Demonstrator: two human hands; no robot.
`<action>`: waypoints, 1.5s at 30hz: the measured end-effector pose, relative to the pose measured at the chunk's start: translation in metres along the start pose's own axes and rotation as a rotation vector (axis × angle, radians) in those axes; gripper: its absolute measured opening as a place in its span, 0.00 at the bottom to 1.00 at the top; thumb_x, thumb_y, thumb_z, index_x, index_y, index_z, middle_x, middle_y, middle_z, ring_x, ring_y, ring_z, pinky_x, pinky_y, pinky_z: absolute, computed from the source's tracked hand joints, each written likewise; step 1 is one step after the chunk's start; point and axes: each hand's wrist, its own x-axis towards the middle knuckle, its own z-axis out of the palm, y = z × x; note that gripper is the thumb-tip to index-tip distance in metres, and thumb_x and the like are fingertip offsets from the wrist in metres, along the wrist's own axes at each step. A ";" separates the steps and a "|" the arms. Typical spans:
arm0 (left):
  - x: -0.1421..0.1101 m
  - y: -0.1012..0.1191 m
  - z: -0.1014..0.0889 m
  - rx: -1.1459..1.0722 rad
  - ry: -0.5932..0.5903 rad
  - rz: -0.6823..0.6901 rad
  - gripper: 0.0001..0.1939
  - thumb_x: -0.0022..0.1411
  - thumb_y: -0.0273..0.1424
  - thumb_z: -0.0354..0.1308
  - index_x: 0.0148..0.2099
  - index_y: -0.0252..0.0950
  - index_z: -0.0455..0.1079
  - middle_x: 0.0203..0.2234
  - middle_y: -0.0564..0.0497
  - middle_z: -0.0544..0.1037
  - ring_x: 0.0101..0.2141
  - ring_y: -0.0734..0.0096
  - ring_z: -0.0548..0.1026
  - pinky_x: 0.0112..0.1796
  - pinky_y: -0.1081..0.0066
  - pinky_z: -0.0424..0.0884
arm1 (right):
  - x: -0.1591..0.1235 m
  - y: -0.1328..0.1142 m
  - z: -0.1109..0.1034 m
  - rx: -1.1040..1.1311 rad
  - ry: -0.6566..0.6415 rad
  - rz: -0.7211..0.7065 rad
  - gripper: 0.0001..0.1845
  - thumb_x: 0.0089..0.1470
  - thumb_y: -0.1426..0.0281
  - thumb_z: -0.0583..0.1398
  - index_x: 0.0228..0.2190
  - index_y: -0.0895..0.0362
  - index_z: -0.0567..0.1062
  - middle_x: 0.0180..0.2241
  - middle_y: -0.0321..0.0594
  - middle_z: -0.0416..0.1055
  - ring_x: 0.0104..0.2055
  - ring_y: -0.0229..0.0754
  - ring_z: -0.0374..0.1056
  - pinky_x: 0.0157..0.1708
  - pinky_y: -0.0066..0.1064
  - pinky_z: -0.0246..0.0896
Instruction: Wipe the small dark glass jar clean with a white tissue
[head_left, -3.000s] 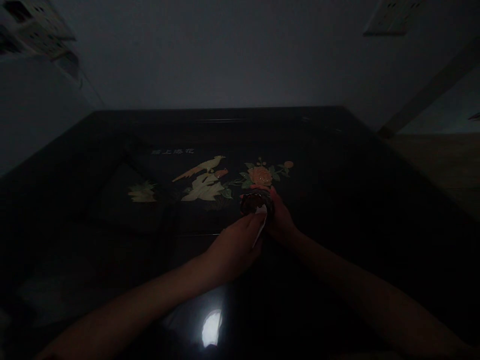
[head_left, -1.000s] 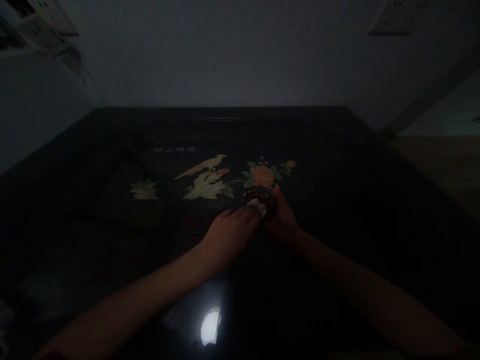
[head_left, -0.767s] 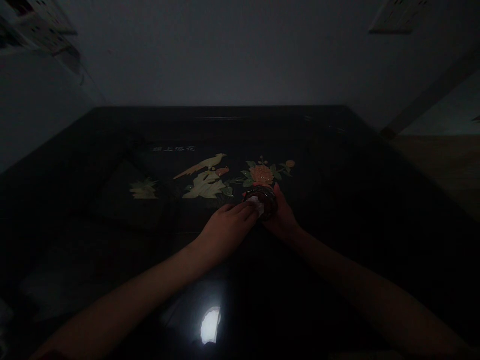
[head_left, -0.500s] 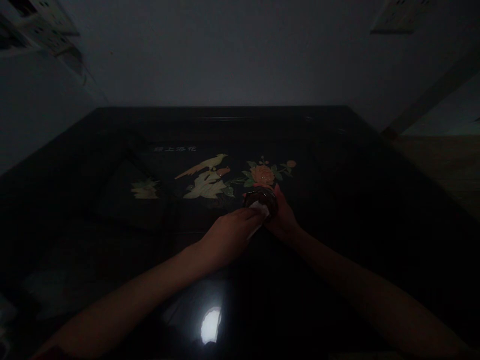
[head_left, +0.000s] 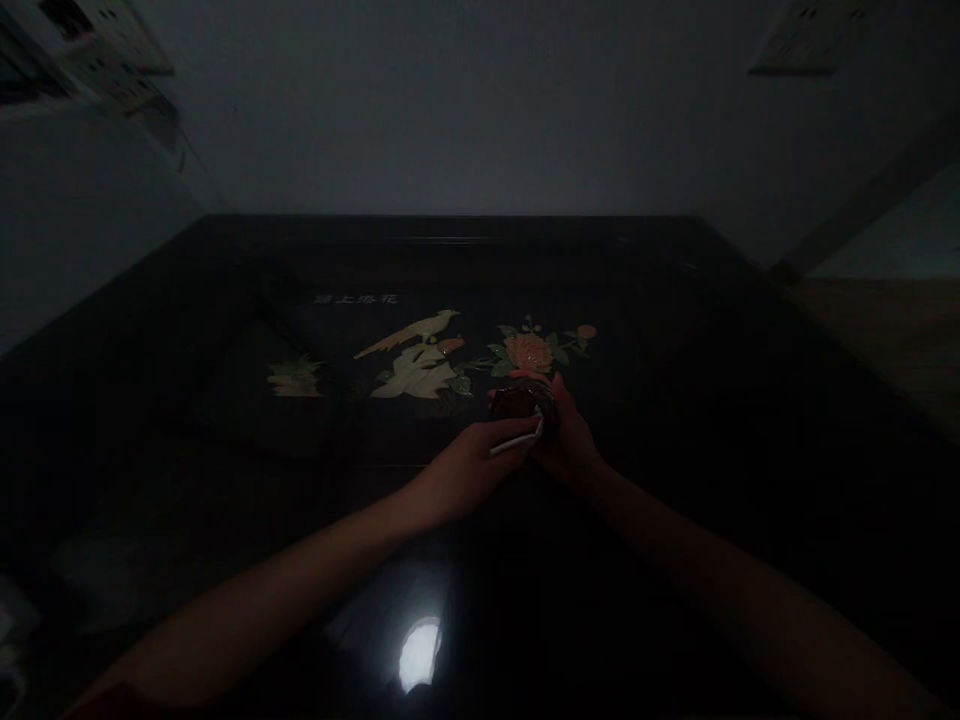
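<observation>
Both hands meet near the middle of a dark glossy table (head_left: 600, 600). My right hand (head_left: 571, 440) is wrapped round the far and right sides of a dark, shiny, round vessel (head_left: 514, 402), perhaps a glass bowl or ashtray; the dim light hides its exact kind. A folded white tissue or cloth (head_left: 517, 441) is pinched in my left hand (head_left: 480, 455), its edge pressed to the vessel's near rim. Part of the vessel is covered by my fingers.
Coloured flower (head_left: 529, 352) and bird (head_left: 431, 325) designs decorate the tabletop. Behind it rises a pale wall (head_left: 450, 110) with an outlet plate (head_left: 806, 35) at right and more sockets (head_left: 120, 60) at left. A bright light reflection (head_left: 418, 655) lies on the near surface.
My left hand has turned and shifted slightly, so the white tissue or cloth now shows as a thin folded edge between the fingers. My right hand keeps its hold on the vessel.
</observation>
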 end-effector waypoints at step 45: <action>-0.001 0.002 -0.022 0.653 0.227 0.165 0.05 0.61 0.28 0.58 0.40 0.36 0.74 0.35 0.50 0.82 0.34 0.66 0.79 0.34 0.73 0.69 | -0.003 0.009 0.003 -0.031 -0.189 -0.036 0.23 0.47 0.51 0.64 0.42 0.51 0.76 0.44 0.39 0.77 0.45 0.46 0.72 0.47 0.38 0.66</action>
